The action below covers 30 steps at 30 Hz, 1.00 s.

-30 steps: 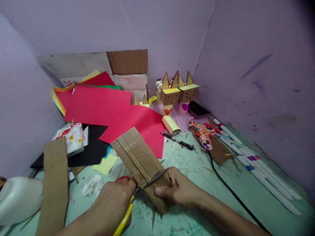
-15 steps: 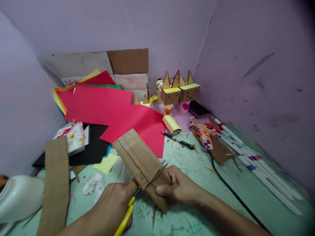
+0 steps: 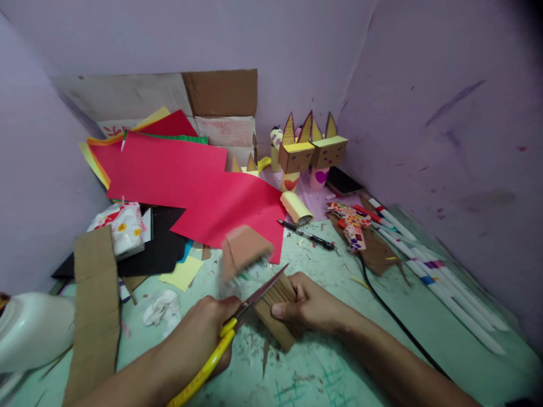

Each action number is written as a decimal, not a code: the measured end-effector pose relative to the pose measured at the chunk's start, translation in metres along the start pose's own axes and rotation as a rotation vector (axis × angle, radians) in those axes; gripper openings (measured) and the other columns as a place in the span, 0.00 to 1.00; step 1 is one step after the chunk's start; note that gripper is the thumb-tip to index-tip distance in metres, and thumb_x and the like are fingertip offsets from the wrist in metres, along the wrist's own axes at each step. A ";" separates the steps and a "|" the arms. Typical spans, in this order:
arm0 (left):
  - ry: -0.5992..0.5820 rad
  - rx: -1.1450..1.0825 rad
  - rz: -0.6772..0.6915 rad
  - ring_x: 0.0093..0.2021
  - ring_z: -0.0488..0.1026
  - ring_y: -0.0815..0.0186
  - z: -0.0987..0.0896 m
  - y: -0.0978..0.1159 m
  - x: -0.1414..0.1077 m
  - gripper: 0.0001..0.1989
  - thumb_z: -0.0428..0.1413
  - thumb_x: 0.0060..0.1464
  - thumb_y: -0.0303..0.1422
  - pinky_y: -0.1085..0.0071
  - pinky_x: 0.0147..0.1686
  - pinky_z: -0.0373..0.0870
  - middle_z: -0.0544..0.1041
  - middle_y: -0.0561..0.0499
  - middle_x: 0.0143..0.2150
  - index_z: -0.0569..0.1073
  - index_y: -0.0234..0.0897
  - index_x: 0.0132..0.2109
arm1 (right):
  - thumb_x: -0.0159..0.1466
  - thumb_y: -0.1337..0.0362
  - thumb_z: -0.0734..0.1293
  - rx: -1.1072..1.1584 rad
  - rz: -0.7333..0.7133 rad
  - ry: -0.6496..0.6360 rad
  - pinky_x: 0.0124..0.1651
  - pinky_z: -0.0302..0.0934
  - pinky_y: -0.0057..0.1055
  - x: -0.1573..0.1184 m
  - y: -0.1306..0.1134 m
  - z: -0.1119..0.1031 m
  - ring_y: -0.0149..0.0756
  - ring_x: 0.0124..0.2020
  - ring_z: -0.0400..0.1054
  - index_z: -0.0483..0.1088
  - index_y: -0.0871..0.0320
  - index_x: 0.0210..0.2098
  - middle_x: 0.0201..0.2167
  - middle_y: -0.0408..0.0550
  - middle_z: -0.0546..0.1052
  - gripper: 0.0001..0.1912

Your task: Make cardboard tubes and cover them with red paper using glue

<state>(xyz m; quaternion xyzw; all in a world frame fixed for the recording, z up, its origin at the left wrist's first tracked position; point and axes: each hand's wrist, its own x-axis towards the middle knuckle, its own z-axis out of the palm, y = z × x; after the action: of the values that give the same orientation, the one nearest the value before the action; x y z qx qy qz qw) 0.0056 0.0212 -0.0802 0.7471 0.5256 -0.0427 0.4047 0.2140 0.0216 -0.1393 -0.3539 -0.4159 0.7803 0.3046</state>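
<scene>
My left hand (image 3: pixel 207 325) is wrapped round the yellow handles of the scissors (image 3: pixel 214 353). Their blades look closed and point up to the right, along the cut edge of a brown cardboard piece (image 3: pixel 275 316). That piece is pinched between the thumb and fingers of my right hand (image 3: pixel 311 305). A second cardboard piece (image 3: pixel 246 249), blurred by motion, is separate from it, above the blades and in front of the red paper (image 3: pixel 212 198).
A long cardboard strip (image 3: pixel 95 305) and a white container (image 3: pixel 36 333) stand at the left. Cardboard figures (image 3: pixel 297 155) are at the back. A pen (image 3: pixel 307 234), glue gun (image 3: pixel 352 226) with black cord and several markers (image 3: pixel 445 288) lie right.
The scissor blades have closed through the cardboard, which is now in two. One part has come away and moved up; the smaller part stays in my right hand. The view has shifted slightly.
</scene>
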 end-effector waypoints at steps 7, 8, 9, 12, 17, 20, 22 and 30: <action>0.174 0.371 -0.056 0.28 0.71 0.62 -0.021 0.001 0.007 0.08 0.46 0.48 0.26 0.72 0.26 0.55 0.74 0.51 0.28 0.67 0.40 0.35 | 0.45 0.54 0.76 -0.007 -0.061 0.060 0.24 0.54 0.22 0.005 -0.007 -0.005 0.26 0.22 0.62 0.74 0.62 0.28 0.22 0.41 0.70 0.19; 0.211 0.422 -0.089 0.30 0.72 0.60 -0.023 -0.001 0.007 0.09 0.46 0.51 0.27 0.71 0.27 0.55 0.76 0.49 0.30 0.68 0.40 0.37 | 0.45 0.54 0.76 0.000 -0.086 0.086 0.26 0.55 0.23 0.005 -0.009 -0.007 0.26 0.23 0.63 0.74 0.62 0.29 0.23 0.42 0.71 0.19; 0.252 0.476 -0.129 0.32 0.73 0.59 -0.025 -0.004 0.007 0.09 0.45 0.54 0.28 0.70 0.28 0.55 0.77 0.48 0.32 0.68 0.39 0.39 | 0.45 0.54 0.76 0.020 -0.110 0.110 0.28 0.57 0.24 0.006 -0.010 -0.008 0.28 0.25 0.64 0.75 0.62 0.31 0.24 0.43 0.72 0.20; 0.422 0.609 -0.297 0.35 0.75 0.53 -0.028 -0.015 0.007 0.12 0.42 0.59 0.32 0.68 0.27 0.54 0.77 0.44 0.34 0.67 0.39 0.45 | 0.46 0.54 0.76 0.101 -0.171 0.156 0.35 0.60 0.31 0.006 -0.011 -0.010 0.33 0.29 0.68 0.75 0.60 0.37 0.28 0.45 0.75 0.22; 0.550 0.516 -0.553 0.38 0.76 0.46 -0.032 -0.040 0.012 0.18 0.38 0.61 0.38 0.65 0.27 0.58 0.77 0.39 0.38 0.64 0.36 0.52 | 0.48 0.54 0.75 0.198 -0.270 0.177 0.41 0.60 0.36 0.008 -0.011 -0.006 0.38 0.35 0.70 0.73 0.57 0.41 0.34 0.48 0.77 0.23; 0.574 0.458 -0.574 0.42 0.75 0.45 -0.034 -0.055 0.014 0.22 0.39 0.60 0.38 0.62 0.31 0.63 0.75 0.36 0.45 0.61 0.34 0.56 | 0.51 0.54 0.74 0.254 -0.319 0.207 0.42 0.61 0.37 0.011 -0.011 -0.002 0.41 0.40 0.70 0.71 0.55 0.44 0.40 0.49 0.77 0.23; 0.589 0.463 -0.576 0.44 0.74 0.45 -0.035 -0.060 0.014 0.24 0.40 0.59 0.38 0.59 0.33 0.66 0.73 0.35 0.48 0.61 0.32 0.59 | 0.51 0.55 0.73 0.274 -0.349 0.239 0.44 0.60 0.37 0.012 -0.011 0.000 0.42 0.43 0.70 0.70 0.53 0.47 0.42 0.49 0.77 0.25; 0.805 0.120 0.055 0.57 0.64 0.51 0.005 -0.023 0.019 0.27 0.49 0.53 0.39 0.54 0.55 0.61 0.68 0.39 0.56 0.61 0.33 0.59 | 0.56 0.53 0.70 0.228 -0.416 0.278 0.50 0.60 0.43 0.016 -0.002 0.011 0.48 0.51 0.67 0.57 0.50 0.59 0.54 0.51 0.71 0.34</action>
<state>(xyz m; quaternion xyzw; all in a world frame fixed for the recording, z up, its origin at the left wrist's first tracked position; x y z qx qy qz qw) -0.0033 0.0352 -0.1059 0.7400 0.6185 0.2337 0.1233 0.1968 0.0304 -0.1380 -0.3278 -0.3433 0.6869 0.5503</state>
